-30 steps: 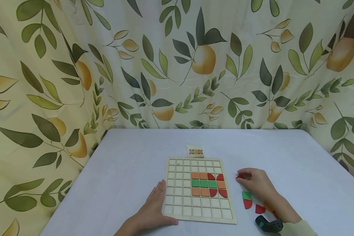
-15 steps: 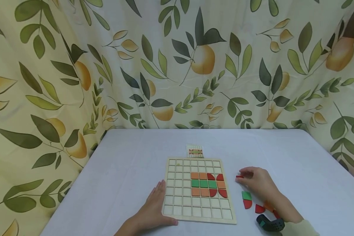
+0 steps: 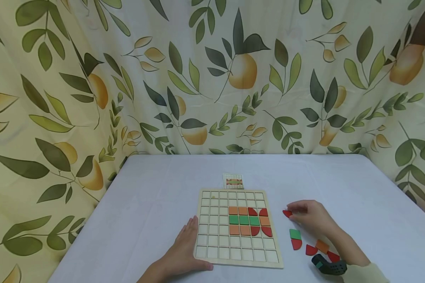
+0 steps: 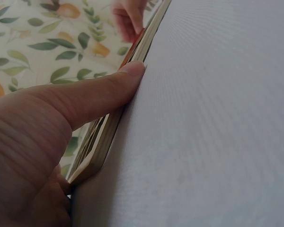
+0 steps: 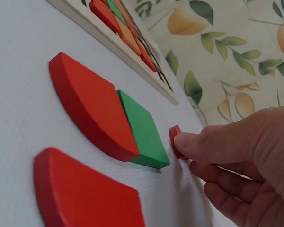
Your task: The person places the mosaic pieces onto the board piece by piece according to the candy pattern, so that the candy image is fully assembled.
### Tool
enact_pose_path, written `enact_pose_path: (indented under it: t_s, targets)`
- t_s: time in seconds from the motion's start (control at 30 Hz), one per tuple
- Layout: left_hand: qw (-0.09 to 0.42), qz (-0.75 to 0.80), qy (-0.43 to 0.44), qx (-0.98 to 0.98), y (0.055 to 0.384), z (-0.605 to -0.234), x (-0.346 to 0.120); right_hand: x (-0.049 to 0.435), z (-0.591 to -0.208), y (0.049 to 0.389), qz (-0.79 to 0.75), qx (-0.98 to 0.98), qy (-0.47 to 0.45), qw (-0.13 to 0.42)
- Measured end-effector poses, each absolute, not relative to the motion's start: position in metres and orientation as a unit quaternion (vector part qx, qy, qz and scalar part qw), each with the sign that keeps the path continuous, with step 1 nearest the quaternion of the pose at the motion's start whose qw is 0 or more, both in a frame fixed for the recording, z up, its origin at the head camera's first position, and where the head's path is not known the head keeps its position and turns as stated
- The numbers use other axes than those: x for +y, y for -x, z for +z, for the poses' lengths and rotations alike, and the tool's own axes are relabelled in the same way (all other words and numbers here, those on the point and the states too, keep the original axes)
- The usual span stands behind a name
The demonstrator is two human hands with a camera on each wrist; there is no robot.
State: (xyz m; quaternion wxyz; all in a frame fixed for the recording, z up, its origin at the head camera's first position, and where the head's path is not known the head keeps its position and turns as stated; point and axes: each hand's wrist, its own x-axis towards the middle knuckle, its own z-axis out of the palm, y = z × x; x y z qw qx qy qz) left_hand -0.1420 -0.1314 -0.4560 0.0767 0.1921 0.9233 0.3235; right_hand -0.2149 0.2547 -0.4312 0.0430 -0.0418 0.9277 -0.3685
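At 12 o'clock, a fruit-print curtain (image 3: 244,74); before it, a white table (image 3: 156,177). On that, a square grid board (image 3: 235,241) with laid tiles (image 3: 244,220). At the board's 8 o'clock corner, a left hand (image 3: 183,248), fingers straight along one edge, thumb along another, nothing gripped. Off the 3 o'clock side, a right hand (image 3: 313,216), thumb and forefinger clamped on a red tile (image 3: 287,213). At the board's 12 o'clock edge, a card (image 3: 233,181). At 5 o'clock from the pinch, a green tile (image 3: 295,234). Held piece just outside the board: board between 8 and 9 o'clock from the grip, right hand nearer, long axis too foreshortened to tell.
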Motion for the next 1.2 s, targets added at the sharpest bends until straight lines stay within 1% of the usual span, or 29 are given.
enact_pose_path:
  t_s: [0.37,0.73,0.87,0.97,1.2]
  targets:
    - [0.08,0.322,-0.187,0.925,0.142,-0.455,-0.131,0.249,-0.435,0.214,-0.356,0.934,0.016,0.02]
    - [0.078,0.323,-0.189,0.924,0.142,-0.457,-0.131,0.243,-0.437,0.212,-0.332,0.943,0.018,-0.002]
    - [0.076,0.325,-0.19,0.923,0.142,-0.457,-0.131,0.242,-0.436,0.213,-0.326,0.945,0.013,0.004]
    - [0.074,0.324,-0.188,0.924,0.142,-0.456,-0.131,0.248,-0.438,0.216,-0.336,0.941,0.02,0.02]
    - [0.074,0.321,-0.191,0.925,0.142,-0.457,-0.131,0.26,-0.438,0.219,-0.378,0.92,0.09,0.057]
